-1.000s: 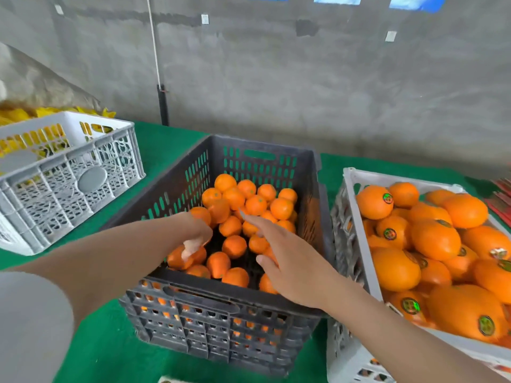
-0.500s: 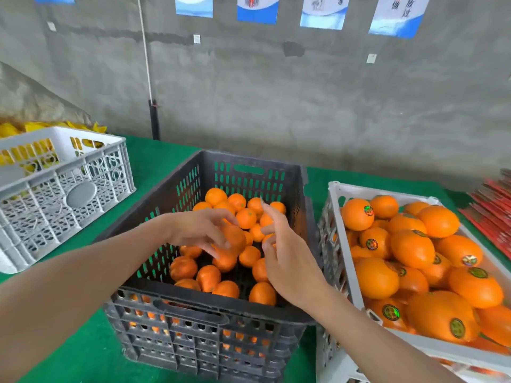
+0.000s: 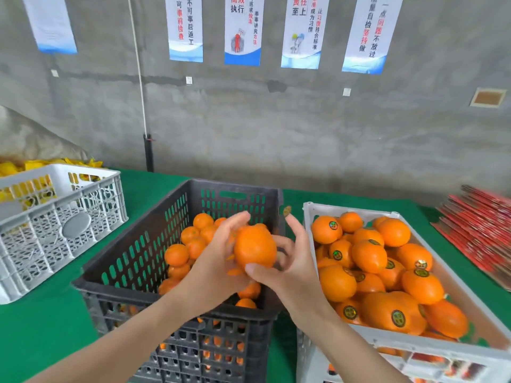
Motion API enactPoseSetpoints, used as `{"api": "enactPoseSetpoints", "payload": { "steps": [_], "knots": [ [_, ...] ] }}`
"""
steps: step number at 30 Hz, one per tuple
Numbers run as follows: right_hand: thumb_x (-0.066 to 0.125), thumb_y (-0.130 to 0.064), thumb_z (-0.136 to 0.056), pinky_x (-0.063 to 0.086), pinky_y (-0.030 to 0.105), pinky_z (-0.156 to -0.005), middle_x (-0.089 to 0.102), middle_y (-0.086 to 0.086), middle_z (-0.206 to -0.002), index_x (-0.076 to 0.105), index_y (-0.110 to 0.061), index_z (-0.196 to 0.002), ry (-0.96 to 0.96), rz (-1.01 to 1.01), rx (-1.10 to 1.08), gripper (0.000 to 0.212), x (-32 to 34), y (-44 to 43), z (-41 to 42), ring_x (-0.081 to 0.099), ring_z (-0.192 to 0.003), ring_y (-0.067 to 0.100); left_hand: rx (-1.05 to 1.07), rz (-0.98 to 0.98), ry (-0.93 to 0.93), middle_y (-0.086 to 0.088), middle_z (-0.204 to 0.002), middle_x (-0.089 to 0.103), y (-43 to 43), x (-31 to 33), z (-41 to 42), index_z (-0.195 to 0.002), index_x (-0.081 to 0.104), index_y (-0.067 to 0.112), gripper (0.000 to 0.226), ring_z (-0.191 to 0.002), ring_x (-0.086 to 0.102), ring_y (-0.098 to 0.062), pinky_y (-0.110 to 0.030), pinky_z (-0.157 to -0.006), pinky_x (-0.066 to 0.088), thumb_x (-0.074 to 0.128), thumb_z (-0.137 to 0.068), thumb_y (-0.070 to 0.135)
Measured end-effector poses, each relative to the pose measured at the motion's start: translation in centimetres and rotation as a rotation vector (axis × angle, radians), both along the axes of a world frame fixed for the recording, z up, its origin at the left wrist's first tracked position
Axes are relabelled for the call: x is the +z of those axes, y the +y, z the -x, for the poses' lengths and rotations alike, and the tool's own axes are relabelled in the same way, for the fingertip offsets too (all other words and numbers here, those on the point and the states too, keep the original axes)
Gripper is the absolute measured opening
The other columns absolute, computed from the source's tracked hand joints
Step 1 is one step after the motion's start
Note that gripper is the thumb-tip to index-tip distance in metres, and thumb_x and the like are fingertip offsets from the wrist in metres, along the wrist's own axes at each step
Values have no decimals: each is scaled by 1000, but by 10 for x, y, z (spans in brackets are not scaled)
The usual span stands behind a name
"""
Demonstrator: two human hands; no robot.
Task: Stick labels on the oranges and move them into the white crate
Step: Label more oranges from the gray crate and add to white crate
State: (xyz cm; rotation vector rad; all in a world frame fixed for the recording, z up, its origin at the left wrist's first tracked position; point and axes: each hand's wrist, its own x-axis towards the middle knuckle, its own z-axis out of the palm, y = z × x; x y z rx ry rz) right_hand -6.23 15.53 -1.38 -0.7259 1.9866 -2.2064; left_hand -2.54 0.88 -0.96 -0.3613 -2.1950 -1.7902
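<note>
Head view: left hand (image 3: 218, 269) and right hand (image 3: 293, 275) together grip one orange (image 3: 255, 247).

Three crates (image 3: 387, 338) (one dark), five posters (image 3: 243, 29), two hands (image 3: 213, 275)

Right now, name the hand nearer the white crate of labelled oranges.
Right. The right hand hovers just beside the white crate; the left hand, gripping the orange, is over the black crate.

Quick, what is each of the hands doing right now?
Left hand: holds an orange over the black crate.
Right hand: pinches the same orange, label on raised fingertip.
</note>
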Motion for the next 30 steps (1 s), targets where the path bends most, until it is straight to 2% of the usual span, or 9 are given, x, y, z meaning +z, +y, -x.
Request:
{"api": "enactPoseSetpoints", "payload": {
  "steps": [3, 5, 9, 12, 14, 16, 20, 25, 30],
  "knots": [
    [77, -1, -65, 53, 25, -81, 55, -4, -115, 21, -49, -132, 205, 11, -27, 100, -6, 20, -8, 58, -107, 10, -331, -482, -339, -6, -121, 64, 10, 13, -6, -127, 59, 21, 66, -106, 64, -27, -40, -89, 54, 73, -66, -1],
    [76, -3, -66, 51, 22, -81, 54, -10, -115, 18, -45, -137, 307, -33, -51, 101, -8, 31, -12, 55, -112, 9, -424, -608, -436, -16, -131, 58, 21, 15, -11, -135, 52, 15, 64, -114, 58, -36, -49, -99, 45, 65, -72, 15],
    [77, -6, -73, 48, 19, -89, 52, -10, -124, 24, -38, -137, 335, -175, -26, 89, -4, 57, -14, 52, -116, 6, -241, -692, -447, -16, -123, 64, 51, 7, -12, -131, 53, 13, 47, -106, 65, -34, -48, -92, 52, 61, -86, 19],
    [74, -12, -78, 47, 14, -88, 58, -17, -118, 55, -31, -110, 188, -182, 12, 41, 8, 85, -10, 53, -115, 3, -106, -894, -526, -17, -116, 67, 63, 9, -10, -121, 57, 13, 41, -99, 68, -34, -43, -71, 60, 61, -82, 23],
    [66, -15, -85, 46, 15, -89, 60, -14, -118, 64, -22, -88, 128, -212, -26, 8, 11, 100, -8, 53, -115, 5, -31, -917, -561, -16, -121, 63, 68, 8, -11, -121, 55, 14, 46, -103, 65, -34, -41, -68, 59, 65, -78, 25],
    [62, -16, -88, 43, 20, -93, 59, -10, -120, 64, -20, -78, 138, -304, -41, 12, 10, 107, -8, 52, -115, 5, -11, -891, -585, -16, -119, 63, 75, 6, -12, -120, 56, 15, 49, -104, 64, -34, -41, -68, 59, 67, -73, 26],
    [61, -18, -89, 40, 3, -78, 56, -9, -117, 63, -20, -76, 195, -385, -28, 13, 9, 111, -12, 49, -110, -4, -8, -762, -609, -13, -113, 69, 93, 2, -17, -117, 61, 15, 46, -94, 68, -28, -39, -73, 56, 66, -73, 28],
    [60, -23, -90, 45, 25, -91, 54, -10, -114, 62, -22, -79, 268, -453, -15, 11, 5, 122, -14, 48, -109, -3, -10, -726, -613, -12, -105, 71, 111, 0, -21, -110, 66, 13, 41, -92, 67, -26, -35, -67, 58, 67, -72, 27],
    [63, -17, -87, 39, 18, -76, 58, 1, -97, 59, -8, -77, 554, -557, -244, 14, -2, 131, -20, 48, -93, 4, 29, -689, -626, -13, -109, 66, 127, -1, -21, -111, 63, 11, 44, -91, 64, -27, -39, -78, 54, 67, -71, 27]
  ]
}}
